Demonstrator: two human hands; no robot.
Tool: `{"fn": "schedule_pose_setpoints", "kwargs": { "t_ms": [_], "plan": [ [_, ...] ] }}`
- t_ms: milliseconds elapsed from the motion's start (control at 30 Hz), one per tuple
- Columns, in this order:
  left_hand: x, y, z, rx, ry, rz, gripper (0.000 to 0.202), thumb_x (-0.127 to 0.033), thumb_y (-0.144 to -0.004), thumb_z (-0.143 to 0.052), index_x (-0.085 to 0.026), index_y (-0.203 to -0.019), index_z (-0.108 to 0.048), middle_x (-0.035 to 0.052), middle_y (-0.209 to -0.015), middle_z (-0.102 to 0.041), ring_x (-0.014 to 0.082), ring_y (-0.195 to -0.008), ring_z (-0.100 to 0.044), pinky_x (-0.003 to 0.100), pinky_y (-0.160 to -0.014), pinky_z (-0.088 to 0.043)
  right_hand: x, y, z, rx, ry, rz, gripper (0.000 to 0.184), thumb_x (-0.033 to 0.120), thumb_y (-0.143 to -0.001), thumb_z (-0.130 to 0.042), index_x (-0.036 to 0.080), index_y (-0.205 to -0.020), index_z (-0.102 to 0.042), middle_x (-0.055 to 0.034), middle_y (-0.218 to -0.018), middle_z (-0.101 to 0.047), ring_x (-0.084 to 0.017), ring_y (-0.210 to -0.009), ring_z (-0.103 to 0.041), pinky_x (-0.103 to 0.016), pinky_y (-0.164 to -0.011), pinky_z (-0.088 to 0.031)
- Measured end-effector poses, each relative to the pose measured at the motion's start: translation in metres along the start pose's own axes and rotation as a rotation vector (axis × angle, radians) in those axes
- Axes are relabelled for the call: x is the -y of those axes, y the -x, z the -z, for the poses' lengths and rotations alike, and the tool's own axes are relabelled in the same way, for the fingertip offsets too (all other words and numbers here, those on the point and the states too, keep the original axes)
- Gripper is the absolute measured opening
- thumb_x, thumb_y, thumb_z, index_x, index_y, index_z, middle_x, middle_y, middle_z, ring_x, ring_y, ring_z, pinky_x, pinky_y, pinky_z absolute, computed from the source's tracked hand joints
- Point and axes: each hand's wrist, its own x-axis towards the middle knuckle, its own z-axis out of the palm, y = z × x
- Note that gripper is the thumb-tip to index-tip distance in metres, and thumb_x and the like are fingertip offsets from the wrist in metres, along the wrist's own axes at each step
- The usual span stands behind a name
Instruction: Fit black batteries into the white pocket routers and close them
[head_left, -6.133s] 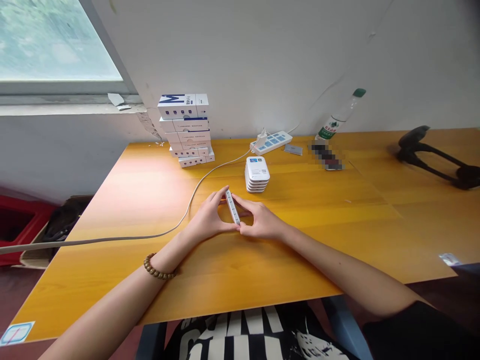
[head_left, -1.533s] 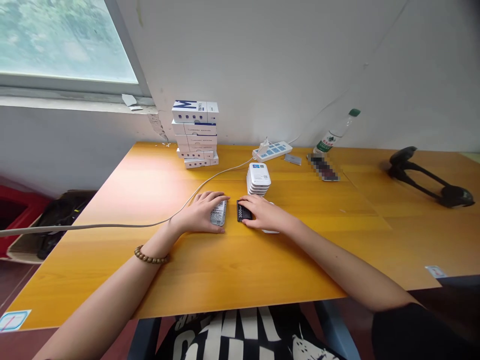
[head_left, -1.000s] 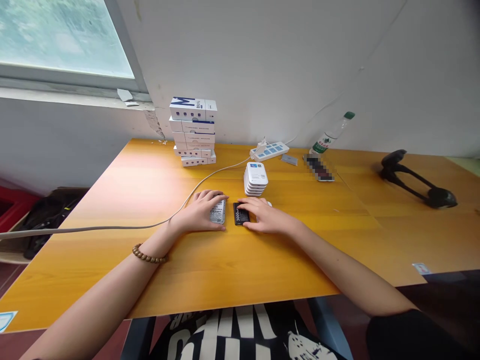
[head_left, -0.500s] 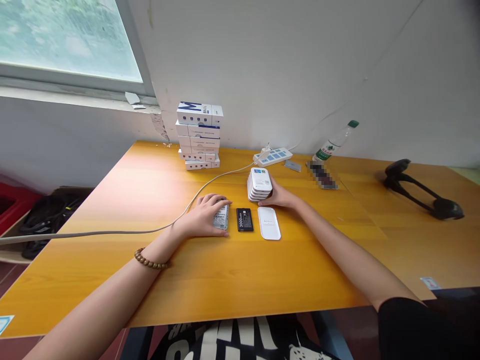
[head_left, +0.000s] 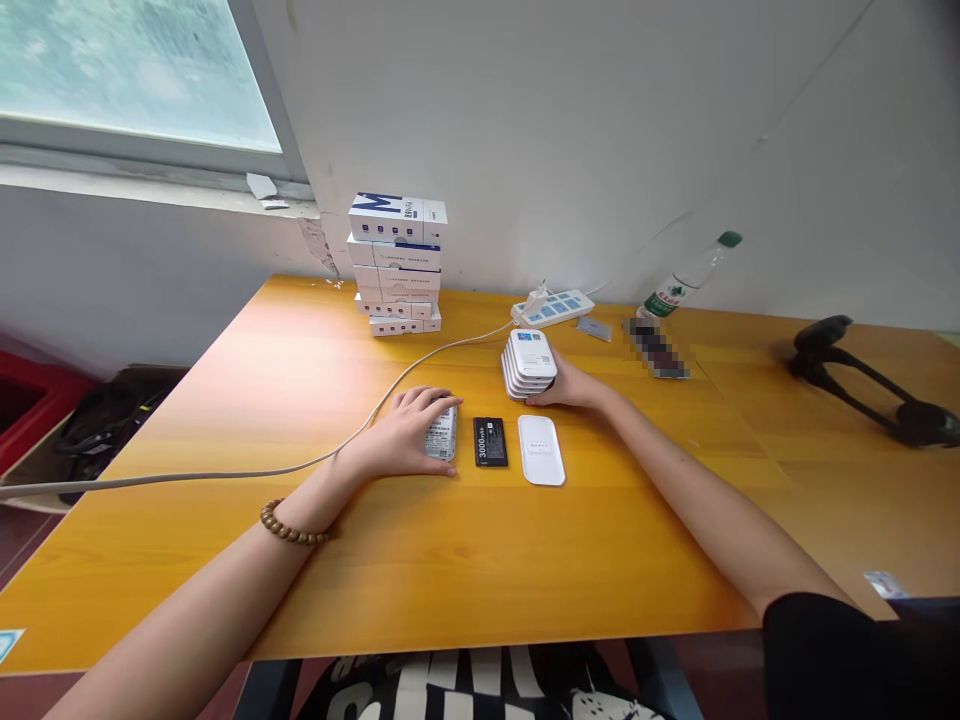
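My left hand (head_left: 407, 432) spans a small white device (head_left: 441, 432), fingers on its far end and thumb at its near end. The device lies on the table with its back off and a printed label showing; my hand covers part of it. To its right lie a black battery (head_left: 491, 442) marked 3000mAh and a white back cover (head_left: 541, 450), inner side up. My right hand (head_left: 561, 383) is closed around the right side of a stack of several white pocket Wi-Fi devices (head_left: 529, 362). That stack leans a little, and its far side hides some of my fingers.
Several white boxes (head_left: 397, 265) are piled near the wall. A power strip (head_left: 553, 308) has a plug in it, and a pale cable (head_left: 315, 462) crosses the table past my left wrist. A bottle (head_left: 686, 280), a blurred-out flat item (head_left: 658, 350) and a black stand (head_left: 862, 385) are rightward.
The view has shifted slightly. My right hand and the stack sit a little farther right, with the stack's layers slightly more uneven. My left hand stays on the device.
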Motion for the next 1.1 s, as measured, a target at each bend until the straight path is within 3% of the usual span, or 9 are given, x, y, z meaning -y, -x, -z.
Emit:
{"fn": "schedule_pose_setpoints", "kwargs": {
  "t_ms": [467,667,900,1100],
  "plan": [
    [0.0,0.0,-0.001,-0.008,-0.004,0.043,0.11,-0.07,-0.074,-0.091,-0.029,-0.164,-0.042,0.0159,-0.166,-0.048,0.0441,-0.153,-0.041,0.058,-0.128,-0.031,0.0,0.001,0.008,-0.039,0.045,0.02,0.1,0.03,-0.064,-0.096,0.025,-0.154,-0.051,-0.0162,-0.16,-0.057,-0.038,-0.152,-0.051,-0.063,-0.127,-0.037],
    [0.0,-0.001,-0.001,-0.011,0.006,0.037,0.109,-0.07,-0.075,-0.09,-0.029,-0.164,-0.042,0.0159,-0.166,-0.048,0.0443,-0.152,-0.043,0.058,-0.127,-0.033,0.0,0.001,0.019,-0.048,0.062,-0.013,0.104,0.034,-0.062,-0.097,0.024,-0.155,-0.051,-0.0174,-0.159,-0.058,-0.04,-0.152,-0.051,-0.063,-0.126,-0.039],
    [0.001,-0.001,-0.002,-0.004,0.028,0.045,0.11,-0.069,-0.075,-0.09,-0.028,-0.165,-0.04,0.0162,-0.165,-0.048,0.0443,-0.154,-0.041,0.059,-0.129,-0.032,-0.002,-0.003,0.023,-0.039,0.028,-0.044,0.104,0.041,-0.063,-0.095,0.027,-0.155,-0.05,-0.0173,-0.163,-0.053,-0.043,-0.155,-0.046,-0.068,-0.129,-0.032],
    [-0.001,0.001,0.003,0.018,0.057,0.055,0.119,-0.065,-0.07,-0.095,-0.028,-0.167,-0.036,0.0169,-0.169,-0.042,0.0455,-0.158,-0.037,0.061,-0.13,-0.031,0.002,-0.006,0.028,-0.034,0.006,-0.033,0.116,0.047,-0.062,-0.097,0.027,-0.162,-0.042,-0.0161,-0.164,-0.053,-0.041,-0.158,-0.043,-0.065,-0.13,-0.032]
  ]
}}
